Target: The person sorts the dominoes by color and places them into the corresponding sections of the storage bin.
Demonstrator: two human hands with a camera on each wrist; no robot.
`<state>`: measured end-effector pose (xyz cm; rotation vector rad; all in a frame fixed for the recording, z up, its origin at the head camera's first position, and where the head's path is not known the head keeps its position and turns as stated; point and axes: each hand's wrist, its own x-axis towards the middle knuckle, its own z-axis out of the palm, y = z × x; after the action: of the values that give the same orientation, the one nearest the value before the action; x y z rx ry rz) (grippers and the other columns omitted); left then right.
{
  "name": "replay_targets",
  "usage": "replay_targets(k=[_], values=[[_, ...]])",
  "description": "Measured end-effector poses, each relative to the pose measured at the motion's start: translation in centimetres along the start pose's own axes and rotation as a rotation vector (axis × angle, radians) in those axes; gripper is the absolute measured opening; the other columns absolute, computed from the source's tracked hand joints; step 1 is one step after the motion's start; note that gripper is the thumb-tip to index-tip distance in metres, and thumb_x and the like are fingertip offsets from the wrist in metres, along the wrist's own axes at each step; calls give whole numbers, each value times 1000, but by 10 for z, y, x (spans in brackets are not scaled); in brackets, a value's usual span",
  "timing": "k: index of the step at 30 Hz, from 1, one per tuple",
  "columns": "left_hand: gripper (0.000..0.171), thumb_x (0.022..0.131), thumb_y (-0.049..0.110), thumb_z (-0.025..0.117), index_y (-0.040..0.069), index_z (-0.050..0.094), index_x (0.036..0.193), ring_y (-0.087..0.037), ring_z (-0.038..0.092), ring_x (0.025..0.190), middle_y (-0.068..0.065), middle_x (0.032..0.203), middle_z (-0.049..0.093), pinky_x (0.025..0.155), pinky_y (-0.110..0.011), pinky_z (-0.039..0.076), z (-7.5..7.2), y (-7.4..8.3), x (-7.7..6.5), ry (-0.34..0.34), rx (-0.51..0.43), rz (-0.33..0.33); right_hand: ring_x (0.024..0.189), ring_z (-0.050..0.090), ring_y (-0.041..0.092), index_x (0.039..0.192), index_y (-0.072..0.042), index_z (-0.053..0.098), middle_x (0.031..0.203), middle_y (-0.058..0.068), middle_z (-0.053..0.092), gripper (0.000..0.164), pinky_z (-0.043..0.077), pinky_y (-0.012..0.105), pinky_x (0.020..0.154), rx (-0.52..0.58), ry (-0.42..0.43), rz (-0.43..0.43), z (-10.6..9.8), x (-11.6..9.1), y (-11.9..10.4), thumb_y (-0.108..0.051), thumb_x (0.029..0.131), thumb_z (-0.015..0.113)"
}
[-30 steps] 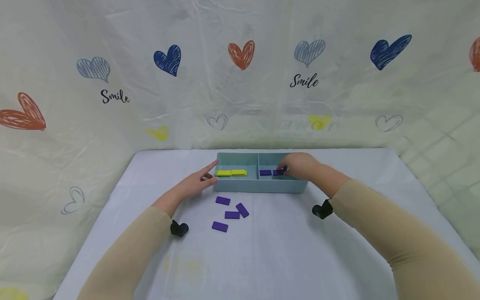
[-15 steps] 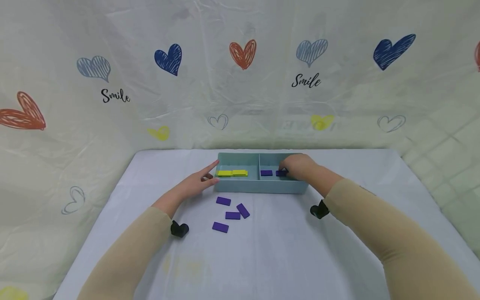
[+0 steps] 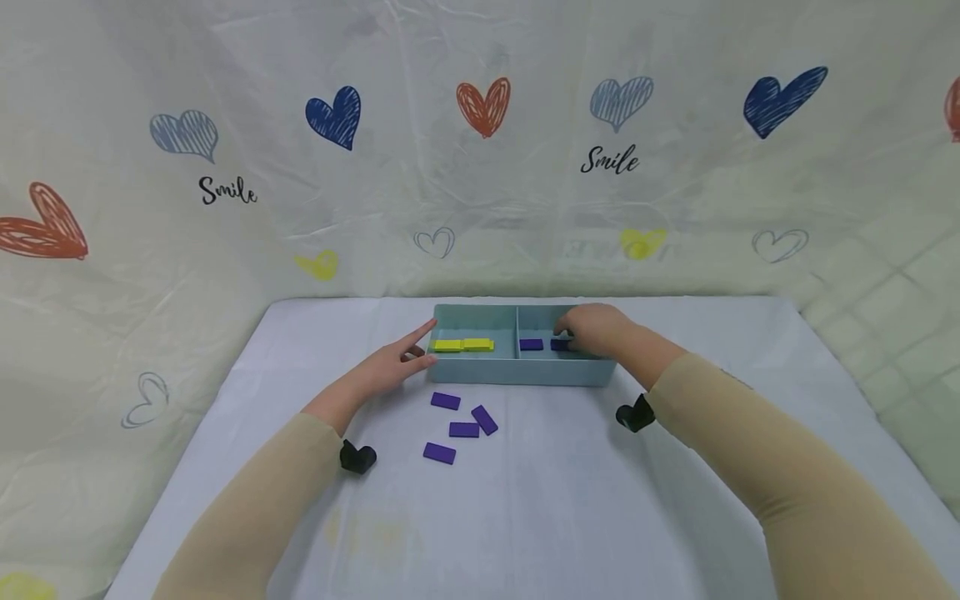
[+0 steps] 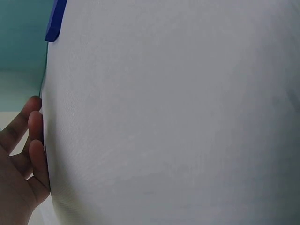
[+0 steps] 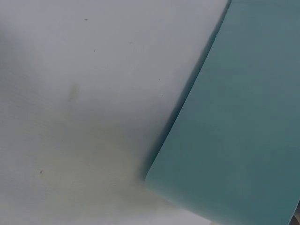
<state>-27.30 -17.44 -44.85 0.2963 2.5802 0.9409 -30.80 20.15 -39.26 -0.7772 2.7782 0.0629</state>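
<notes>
A purple tile lies in the box's right compartment, at the right hand.
Whether the right fingers pinch or merely touch it, I cannot tell; the left hand spreads thumb and index at the box's left end. This looks like placing; the next move probably calls for a clean release before reaching toward the four loose purple tiles on the surface.

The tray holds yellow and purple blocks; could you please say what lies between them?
The head view shows bare tray floor, then the divider, between the yellow blocks and purple blocks.
</notes>
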Motion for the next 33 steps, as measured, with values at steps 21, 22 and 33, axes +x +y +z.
replay_targets(k=[21, 22, 33], values=[[72, 92, 67, 52, 64, 9, 149, -29, 58, 111, -9, 139, 52, 96, -52, 45, 1, 2, 0, 12, 5, 7, 118, 59, 31, 126, -12, 70, 126, 9, 66, 34, 48, 49, 96, 232, 108, 17, -31, -44, -7, -19, 93, 71], [71, 92, 67, 53, 64, 10, 149, -29, 57, 112, -8, 138, 53, 96, -52, 45, 1, 2, 0, 15, 5, 7, 118, 59, 31, 125, -12, 70, 127, 9, 66, 34, 48, 49, 96, 249, 120, 12, -31, -48, -7, -19, 92, 72], [72, 91, 69, 52, 64, 9, 148, -31, 55, 115, -8, 137, 53, 98, -53, 44, 1, 0, 0, 17, 9, 15, 97, 63, 18, 123, -19, 72, 113, -2, 70, 32, 51, 40, 81, 371, 214, 50, -26, -81, -24, -27, 92, 73]])
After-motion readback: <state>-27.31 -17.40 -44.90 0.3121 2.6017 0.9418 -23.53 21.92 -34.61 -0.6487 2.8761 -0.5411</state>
